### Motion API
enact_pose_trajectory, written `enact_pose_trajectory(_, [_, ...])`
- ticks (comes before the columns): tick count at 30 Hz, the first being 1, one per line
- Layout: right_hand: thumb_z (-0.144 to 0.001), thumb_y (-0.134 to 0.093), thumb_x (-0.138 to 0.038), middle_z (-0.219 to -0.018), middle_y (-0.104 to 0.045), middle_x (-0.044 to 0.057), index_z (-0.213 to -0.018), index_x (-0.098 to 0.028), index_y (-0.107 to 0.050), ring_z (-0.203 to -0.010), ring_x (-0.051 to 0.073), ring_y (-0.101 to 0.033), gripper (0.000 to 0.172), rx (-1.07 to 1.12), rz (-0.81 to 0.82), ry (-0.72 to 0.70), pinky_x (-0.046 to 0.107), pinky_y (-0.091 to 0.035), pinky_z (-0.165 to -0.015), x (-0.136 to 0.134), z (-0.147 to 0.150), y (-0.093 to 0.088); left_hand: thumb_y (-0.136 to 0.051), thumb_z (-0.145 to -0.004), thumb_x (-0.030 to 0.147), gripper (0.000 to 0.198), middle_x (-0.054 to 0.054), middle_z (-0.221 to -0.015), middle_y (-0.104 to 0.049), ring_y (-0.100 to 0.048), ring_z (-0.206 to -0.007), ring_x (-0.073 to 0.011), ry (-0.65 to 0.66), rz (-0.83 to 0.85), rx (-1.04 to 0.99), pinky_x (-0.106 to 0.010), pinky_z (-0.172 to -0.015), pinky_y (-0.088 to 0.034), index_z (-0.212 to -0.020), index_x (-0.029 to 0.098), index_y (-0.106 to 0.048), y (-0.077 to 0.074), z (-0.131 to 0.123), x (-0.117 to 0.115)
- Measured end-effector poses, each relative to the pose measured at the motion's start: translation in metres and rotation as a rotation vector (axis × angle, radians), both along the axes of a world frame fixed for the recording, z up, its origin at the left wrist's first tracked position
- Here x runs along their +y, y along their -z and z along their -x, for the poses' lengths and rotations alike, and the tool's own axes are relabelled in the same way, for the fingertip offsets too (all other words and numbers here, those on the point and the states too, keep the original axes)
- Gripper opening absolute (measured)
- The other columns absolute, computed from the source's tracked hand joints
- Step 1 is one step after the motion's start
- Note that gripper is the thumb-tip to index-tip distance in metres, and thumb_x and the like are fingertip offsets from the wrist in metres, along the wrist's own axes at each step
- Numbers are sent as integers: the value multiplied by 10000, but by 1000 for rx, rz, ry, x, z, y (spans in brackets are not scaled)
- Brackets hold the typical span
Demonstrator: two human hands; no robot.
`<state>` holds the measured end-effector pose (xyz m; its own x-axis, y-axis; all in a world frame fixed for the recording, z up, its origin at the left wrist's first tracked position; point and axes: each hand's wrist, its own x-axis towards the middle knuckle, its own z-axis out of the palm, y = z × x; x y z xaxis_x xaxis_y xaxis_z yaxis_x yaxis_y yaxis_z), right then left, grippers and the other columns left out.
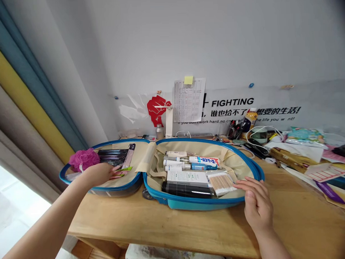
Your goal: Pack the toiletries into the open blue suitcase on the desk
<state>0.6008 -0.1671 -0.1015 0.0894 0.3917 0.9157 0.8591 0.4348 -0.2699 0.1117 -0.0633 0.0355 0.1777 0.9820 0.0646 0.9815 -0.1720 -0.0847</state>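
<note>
An open blue hard-shell suitcase (203, 204) lies on the wooden table with both halves facing up. In its left half, my left hand (99, 174) reaches down with fingers stretched over a slim pink-and-green packet (125, 169); its fingertips partly cover the packet. Nearby are a purple bath puff (84, 159), dark flat packs (112, 157) and a pale pink pack with a dark end (129, 157). My right hand (258, 202) is open at the right half's near rim, fingertips beside a pack of cotton swabs (222, 183).
In the right half lie a toothpaste tube (204, 161), a blue bottle (200, 166), a white box (187, 178) and a black cylinder (188, 191). Cables, papers and a yellow-capped bottle (250, 119) clutter the table's right side. Curtains (26, 81) hang at left.
</note>
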Motion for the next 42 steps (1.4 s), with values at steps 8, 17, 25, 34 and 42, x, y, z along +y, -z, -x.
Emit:
enact_pose_trajectory(8, [-968,-381,-277,-890,-726,64,-872,-236,-719,-1028,242,-645,353,4,1,7,478,-386,-1039,0,1,-2,-339,-938,198,462,-97,-1063,-642,-655,-997,-230,104,-249,106,-311,-834,-515,-1316,234,-601,-39,-109,-43])
enact_pose_trajectory(17, [-969,-379,-261,-891,-728,57,-887,-236,-719,-1032,238,-645,351,-7,-1,13,471,-395,-1031,0,1,-1,-403,-952,235,414,-119,-1169,-691,-677,-1037,-258,402,195,-135,-335,-839,-524,-1334,158,-542,-26,-206,-56])
enact_pose_trajectory(25, [-958,-400,-238,-899,-724,45,-886,-243,-717,-1022,225,-645,326,0,-26,-13,456,-389,-1042,0,2,-2,-363,-966,360,486,-115,-1527,-441,-436,-1394,-266,604,377,-352,-403,-1149,-363,-1413,207,-474,-3,-184,-20])
enact_pose_trajectory(34, [-967,-389,-275,-901,-726,60,-875,-237,-718,-1039,238,-640,343,0,11,4,467,-395,-1025,-1,0,-1,-682,-788,481,865,-114,-1668,-139,-253,-1486,-397,615,669,-46,-541,-1164,-312,-1547,307,-304,10,-182,3])
enact_pose_trajectory(42, [-963,-384,-257,-893,-727,57,-870,-235,-715,-1026,235,-643,345,-3,-14,6,465,-387,-1034,1,1,0,-474,-869,698,772,-129,-1571,-394,-405,-1403,-394,618,563,-27,-537,-1113,-363,-1523,299,-376,14,-185,-8])
